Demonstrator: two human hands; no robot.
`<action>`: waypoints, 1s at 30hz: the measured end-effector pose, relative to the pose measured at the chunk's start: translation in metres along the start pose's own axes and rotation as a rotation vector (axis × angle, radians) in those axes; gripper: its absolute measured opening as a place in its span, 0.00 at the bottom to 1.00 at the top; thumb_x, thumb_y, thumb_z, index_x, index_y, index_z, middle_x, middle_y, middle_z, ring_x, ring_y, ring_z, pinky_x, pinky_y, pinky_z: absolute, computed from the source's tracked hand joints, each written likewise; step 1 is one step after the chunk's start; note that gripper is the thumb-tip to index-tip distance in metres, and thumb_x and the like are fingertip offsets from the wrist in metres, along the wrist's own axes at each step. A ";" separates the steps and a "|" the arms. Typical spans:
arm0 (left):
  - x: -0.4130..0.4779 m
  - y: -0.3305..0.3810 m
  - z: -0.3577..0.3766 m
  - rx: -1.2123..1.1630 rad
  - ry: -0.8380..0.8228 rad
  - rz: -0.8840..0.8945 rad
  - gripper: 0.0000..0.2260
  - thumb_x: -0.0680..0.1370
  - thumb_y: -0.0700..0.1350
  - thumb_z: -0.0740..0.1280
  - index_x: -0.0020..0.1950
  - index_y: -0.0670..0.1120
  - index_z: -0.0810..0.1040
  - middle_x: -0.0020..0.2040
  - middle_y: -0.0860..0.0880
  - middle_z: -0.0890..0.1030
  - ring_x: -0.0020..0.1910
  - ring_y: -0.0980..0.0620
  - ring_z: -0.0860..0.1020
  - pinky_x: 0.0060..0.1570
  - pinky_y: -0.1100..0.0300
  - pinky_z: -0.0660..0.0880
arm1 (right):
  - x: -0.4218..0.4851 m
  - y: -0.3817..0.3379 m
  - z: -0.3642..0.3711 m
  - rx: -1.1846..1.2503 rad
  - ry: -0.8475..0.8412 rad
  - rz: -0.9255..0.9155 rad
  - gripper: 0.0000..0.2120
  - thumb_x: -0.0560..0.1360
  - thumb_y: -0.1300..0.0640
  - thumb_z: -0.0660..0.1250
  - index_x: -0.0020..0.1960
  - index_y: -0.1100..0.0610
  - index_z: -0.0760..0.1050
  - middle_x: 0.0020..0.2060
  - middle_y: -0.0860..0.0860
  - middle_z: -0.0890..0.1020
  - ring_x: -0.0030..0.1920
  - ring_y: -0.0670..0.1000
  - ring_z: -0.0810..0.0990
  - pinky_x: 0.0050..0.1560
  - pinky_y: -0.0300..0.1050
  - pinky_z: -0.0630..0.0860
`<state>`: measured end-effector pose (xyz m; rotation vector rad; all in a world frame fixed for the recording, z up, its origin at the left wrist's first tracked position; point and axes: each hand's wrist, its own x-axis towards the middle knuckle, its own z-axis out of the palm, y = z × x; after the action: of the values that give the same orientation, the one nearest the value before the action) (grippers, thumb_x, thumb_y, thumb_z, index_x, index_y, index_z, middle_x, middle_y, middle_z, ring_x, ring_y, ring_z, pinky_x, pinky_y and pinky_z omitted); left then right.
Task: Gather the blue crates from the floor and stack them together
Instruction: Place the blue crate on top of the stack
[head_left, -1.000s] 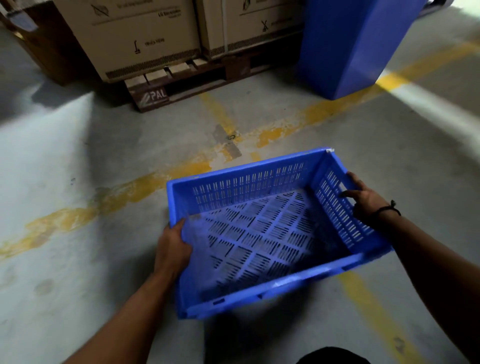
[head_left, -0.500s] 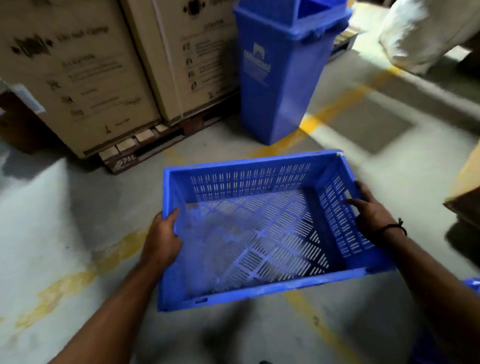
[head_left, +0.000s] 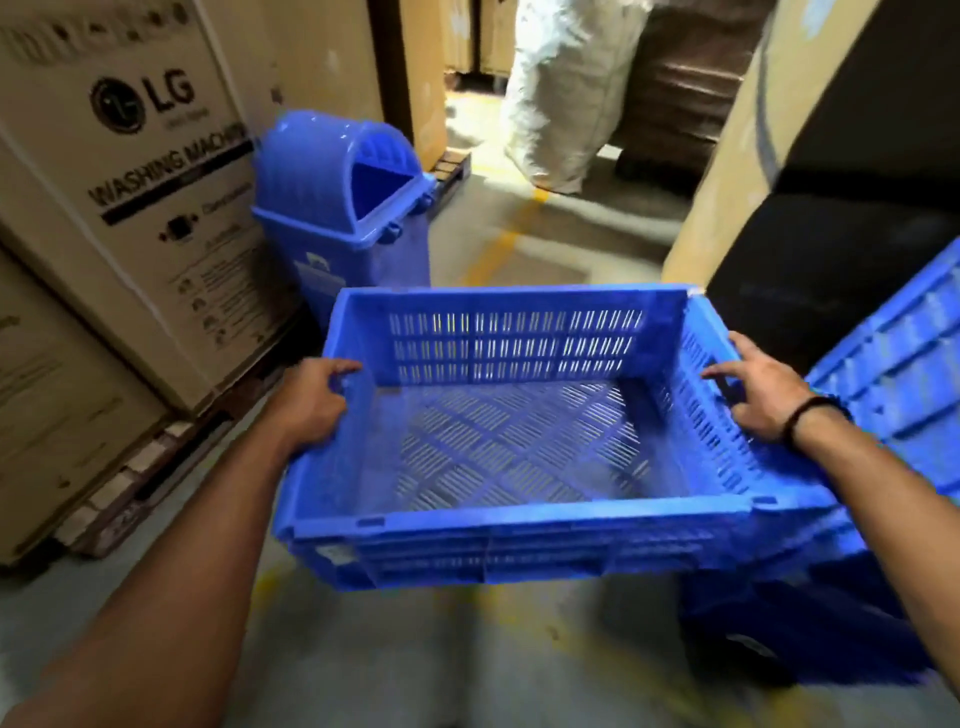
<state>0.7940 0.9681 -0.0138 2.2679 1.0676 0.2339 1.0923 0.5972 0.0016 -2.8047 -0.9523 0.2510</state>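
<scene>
I carry an empty blue slotted crate (head_left: 519, 519) level, above the floor, in the middle of the head view. My left hand (head_left: 311, 402) grips its left rim, fingers curled over the edge. My right hand (head_left: 758, 395), with a black band at the wrist, grips the right rim. More blue crates (head_left: 893, 374) rise at the right, tilted in view, partly hidden behind my right arm and the carried crate. Another blue piece (head_left: 810, 623) lies low at the right under the carried crate.
A blue swing-lid bin (head_left: 343, 218) stands ahead on the left. Large cardboard washing-machine boxes (head_left: 130, 208) sit on a wooden pallet (head_left: 140, 478) along the left. A white sack (head_left: 561, 93) and a tall box (head_left: 748, 130) narrow the aisle ahead. Yellow lines mark the concrete floor.
The crate has come up from near the floor to a level carry. My view has swung up and right, bringing the bin's lid and the crates at the right into sight.
</scene>
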 end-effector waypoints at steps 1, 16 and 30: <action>0.011 0.013 -0.004 -0.008 -0.002 0.037 0.25 0.68 0.28 0.60 0.61 0.45 0.79 0.46 0.36 0.82 0.39 0.39 0.80 0.41 0.53 0.76 | -0.009 0.003 -0.017 0.001 0.035 0.019 0.23 0.64 0.73 0.65 0.58 0.61 0.78 0.74 0.60 0.59 0.64 0.63 0.73 0.65 0.45 0.67; 0.089 0.271 -0.004 0.066 -0.208 0.624 0.20 0.70 0.28 0.66 0.55 0.48 0.80 0.30 0.47 0.72 0.26 0.54 0.72 0.22 0.71 0.65 | -0.124 0.104 -0.176 -0.115 0.262 0.462 0.22 0.68 0.69 0.65 0.59 0.55 0.78 0.72 0.62 0.62 0.65 0.63 0.72 0.66 0.49 0.66; 0.075 0.526 0.130 0.198 -0.327 0.963 0.20 0.70 0.31 0.63 0.56 0.48 0.82 0.42 0.42 0.77 0.36 0.48 0.74 0.41 0.59 0.69 | -0.205 0.272 -0.213 -0.004 0.400 0.833 0.17 0.70 0.67 0.64 0.56 0.54 0.80 0.74 0.59 0.60 0.66 0.62 0.71 0.65 0.47 0.68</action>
<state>1.2302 0.7095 0.1900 2.7098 -0.2320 0.1280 1.1367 0.2360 0.1719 -2.9130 0.3201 -0.2147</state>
